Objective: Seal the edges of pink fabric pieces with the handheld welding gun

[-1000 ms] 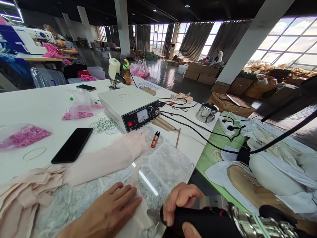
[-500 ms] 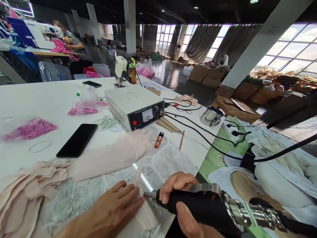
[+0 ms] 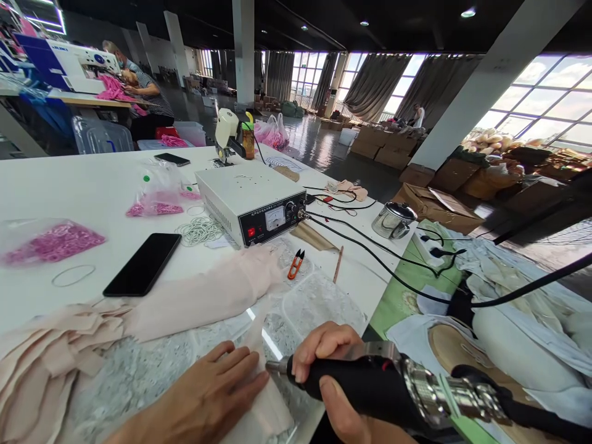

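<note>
Under your left fingers, a narrow strip of sheer pale-pink cloth (image 3: 274,404) lies over a clear, glossy mat with a grey marbled pattern (image 3: 324,302). Your left hand (image 3: 198,388) is loosely flat, palm down, its fingers gripping nothing and resting on the strip. Your right hand (image 3: 342,413) is wrapped around a black handheld tool (image 3: 370,388), whose tapered metal tip (image 3: 276,367) points at the cloth just beside your left fingertips and seems to touch its edge. The step in hand looks like tip to cloth; moving that tip would call for a steady wrist, fingertips kept clear of the metal and such thin, soft stuff held smooth. Behind the round grip, a pale-green band (image 3: 448,394) circles the ribbed, shiny collar. To the left of your left fingers, matte pink strips (image 3: 46,357) overlap in limp folds; beyond your fingertips stretches a long, lightly wrinkled pink piece (image 3: 198,293), with orange snips (image 3: 296,264) to its right and a slick black phone (image 3: 142,265) to its left. Farther out from both hands sit thin, pale elastic loops (image 3: 198,230), a boxy metal control unit (image 3: 250,197) and a rounded, mirror-bright pot (image 3: 394,221).
</note>
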{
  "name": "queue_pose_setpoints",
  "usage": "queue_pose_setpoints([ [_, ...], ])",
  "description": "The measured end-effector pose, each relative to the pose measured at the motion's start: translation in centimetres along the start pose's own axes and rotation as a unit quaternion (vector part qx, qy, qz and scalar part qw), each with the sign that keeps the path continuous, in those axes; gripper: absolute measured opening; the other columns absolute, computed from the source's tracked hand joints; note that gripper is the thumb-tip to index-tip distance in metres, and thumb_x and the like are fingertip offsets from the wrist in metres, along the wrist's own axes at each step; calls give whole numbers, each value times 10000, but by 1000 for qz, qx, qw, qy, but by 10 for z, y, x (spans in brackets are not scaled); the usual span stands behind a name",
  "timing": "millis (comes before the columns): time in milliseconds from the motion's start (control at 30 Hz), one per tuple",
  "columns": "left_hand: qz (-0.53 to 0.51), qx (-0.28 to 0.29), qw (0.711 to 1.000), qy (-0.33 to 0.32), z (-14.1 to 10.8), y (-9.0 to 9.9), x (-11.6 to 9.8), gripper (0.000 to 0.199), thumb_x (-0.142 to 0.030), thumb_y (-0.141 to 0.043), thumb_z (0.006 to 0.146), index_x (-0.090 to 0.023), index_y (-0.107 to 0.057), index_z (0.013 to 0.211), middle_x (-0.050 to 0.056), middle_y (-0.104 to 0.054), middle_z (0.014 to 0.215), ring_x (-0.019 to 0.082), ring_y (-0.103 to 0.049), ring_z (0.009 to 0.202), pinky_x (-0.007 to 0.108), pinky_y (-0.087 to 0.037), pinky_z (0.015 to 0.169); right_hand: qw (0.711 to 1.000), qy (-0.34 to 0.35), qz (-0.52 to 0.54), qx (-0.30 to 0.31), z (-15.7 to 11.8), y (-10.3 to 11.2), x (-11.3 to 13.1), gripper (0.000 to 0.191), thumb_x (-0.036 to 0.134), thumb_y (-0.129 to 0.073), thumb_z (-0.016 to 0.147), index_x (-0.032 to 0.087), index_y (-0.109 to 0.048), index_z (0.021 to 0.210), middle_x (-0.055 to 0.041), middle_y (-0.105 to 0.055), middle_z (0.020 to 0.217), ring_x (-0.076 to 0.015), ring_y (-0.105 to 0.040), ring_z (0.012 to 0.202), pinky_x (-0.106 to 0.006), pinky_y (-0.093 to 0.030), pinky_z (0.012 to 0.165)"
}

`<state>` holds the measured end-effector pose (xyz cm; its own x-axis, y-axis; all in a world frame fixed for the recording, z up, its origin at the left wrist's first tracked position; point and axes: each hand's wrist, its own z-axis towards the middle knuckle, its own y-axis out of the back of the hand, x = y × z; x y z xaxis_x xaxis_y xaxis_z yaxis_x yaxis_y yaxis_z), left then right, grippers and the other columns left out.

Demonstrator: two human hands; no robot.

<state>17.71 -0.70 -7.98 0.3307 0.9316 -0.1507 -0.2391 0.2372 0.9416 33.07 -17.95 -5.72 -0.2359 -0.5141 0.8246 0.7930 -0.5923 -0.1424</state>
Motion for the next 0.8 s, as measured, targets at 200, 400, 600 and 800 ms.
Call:
queue_pose_setpoints([
  [200, -15, 8, 1000, -21, 3, 12, -10, 259, -147, -449, 1074, -216, -649, 1222, 56, -718, 1099, 204, -665, 933, 336, -459, 908, 996, -38, 76, -13, -14, 13, 8, 142, 402, -606, 975, 320, -578, 1088, -16, -616, 913, -157, -637, 673, -323, -556, 627],
  [400, -8, -9, 1000, -18, -4, 2, -15, 381, -93, -329, 1081, -202, -656, 1243, 92, -714, 1171, 232, -678, 998, 381, -448, 952, 993, -46, 97, -44, -22, 14, 8, 168, 459, -602, 971, 330, -563, 1071, 9, -588, 890, -140, -613, 623, -319, -543, 602],
  [600, -6, 22, 999, -33, -2, 6, -10, 369, -52, -375, 1035, -191, -647, 1243, 98, -721, 1173, 229, -695, 1003, 373, -489, 960, 993, -25, 96, -65, -23, 5, -1, 190, 463, -604, 967, 310, -539, 1058, 11, -576, 879, -130, -608, 575, -315, -520, 559],
  [800, -50, 2, 998, -34, -1, 8, 2, 378, -36, -390, 1021, -183, -599, 1300, 103, -724, 1193, 220, -688, 1060, 350, -517, 965, 994, 1, 88, -60, -22, 3, -7, 187, 459, -597, 971, 311, -531, 1064, 7, -585, 864, -126, -584, 545, -310, -512, 533],
])
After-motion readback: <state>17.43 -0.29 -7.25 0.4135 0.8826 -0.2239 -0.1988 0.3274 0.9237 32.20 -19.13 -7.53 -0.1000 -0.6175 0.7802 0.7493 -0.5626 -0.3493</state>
